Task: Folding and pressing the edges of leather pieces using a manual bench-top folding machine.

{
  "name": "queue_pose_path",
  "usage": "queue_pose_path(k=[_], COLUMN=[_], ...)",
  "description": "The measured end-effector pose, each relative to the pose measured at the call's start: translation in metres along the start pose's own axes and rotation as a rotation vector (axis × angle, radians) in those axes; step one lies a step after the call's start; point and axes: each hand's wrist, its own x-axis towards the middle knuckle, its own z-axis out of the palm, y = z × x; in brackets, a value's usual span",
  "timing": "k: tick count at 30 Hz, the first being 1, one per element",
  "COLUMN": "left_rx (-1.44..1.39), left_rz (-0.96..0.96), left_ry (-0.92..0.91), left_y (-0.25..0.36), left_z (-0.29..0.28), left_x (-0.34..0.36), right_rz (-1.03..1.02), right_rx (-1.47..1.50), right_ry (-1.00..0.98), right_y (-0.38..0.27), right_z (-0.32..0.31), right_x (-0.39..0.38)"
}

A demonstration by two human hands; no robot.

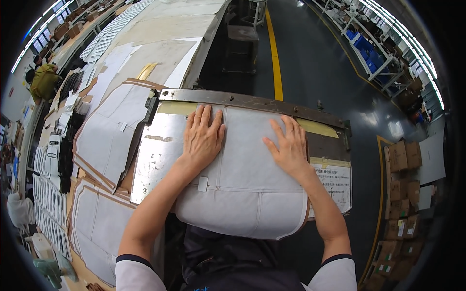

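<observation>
A large pale grey sewn panel (252, 165) with brown edges lies on a metal-topped machine bed (158, 140), its near end curving down over the front edge toward me. Both hands press flat on it. My left hand (204, 136) rests near its left edge, fingers stretched toward a long steel bar (233, 101) at the back. On the right side, my right hand (288, 148) lies with thumb and fingers apart, fingertips close to the same bar. Below my left wrist a small white tag (203, 184) sticks out of the panel. The panel's far edge sits at or under the bar; which, I cannot tell.
Stacks of similar grey panels (104, 133) lie on the table at my left. Behind the bar a long covered table (160, 29) runs away, with a stool (241, 43) beside it. Cardboard boxes (400, 194) and shelving (376, 58) line the right. Another person (43, 82) is far left.
</observation>
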Motion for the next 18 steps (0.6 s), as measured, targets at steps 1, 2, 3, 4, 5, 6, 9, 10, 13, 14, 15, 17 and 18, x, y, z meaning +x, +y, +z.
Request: queue_pose_path(k=[1, 2, 3, 4, 5, 6, 9, 10, 13, 14, 15, 17, 18], left_rx=[0.004, 0.002, 0.009, 0.016, 0.015, 0.019, 0.028, 0.035, 0.037, 0.035, 0.028, 0.017, 0.031], left_rz=[0.003, 0.004, 0.003, 0.002, 0.004, -0.007, -0.015, -0.014, -0.013, -0.009, -0.008, -0.007, 0.002], left_ry=[0.006, 0.001, -0.007, -0.015, -0.019, -0.039, -0.067, -0.07, -0.104, -0.108, -0.117, -0.128, -0.11], left_y=[0.0, 0.0, 0.0, 0.0, 0.0, 0.001, 0.002, 0.004, 0.008, 0.008, 0.008, 0.008, 0.007], left_z=[0.001, 0.002, 0.002, 0.001, -0.001, -0.002, -0.003, -0.004, -0.009, -0.009, -0.01, -0.009, -0.009], left_x=[-0.001, -0.002, -0.001, 0.0, 0.0, 0.001, 0.002, 0.002, 0.005, 0.006, 0.007, 0.007, 0.007], right_rz=[-0.014, -0.011, -0.019, -0.027, -0.022, -0.017, -0.021, -0.036, -0.014, -0.009, 0.006, 0.023, 0.015], right_rx=[-0.015, -0.014, -0.044, -0.073, -0.071, -0.054, -0.044, -0.05, -0.052, -0.052, -0.049, -0.048, -0.043], right_ry=[0.003, -0.001, -0.021, -0.04, -0.043, -0.071, -0.07, -0.037, -0.077, -0.078, -0.095, -0.114, -0.096], right_y=[-0.001, -0.002, -0.004, -0.005, -0.005, -0.003, 0.0, 0.0, -0.004, -0.005, -0.006, -0.006, -0.006], right_z=[0.001, 0.0, -0.004, -0.007, -0.007, -0.009, -0.004, -0.003, -0.008, -0.008, -0.009, -0.009, -0.009], right_x=[-0.001, -0.001, 0.001, 0.002, 0.004, 0.006, 0.004, 0.004, 0.007, 0.008, 0.008, 0.008, 0.009])
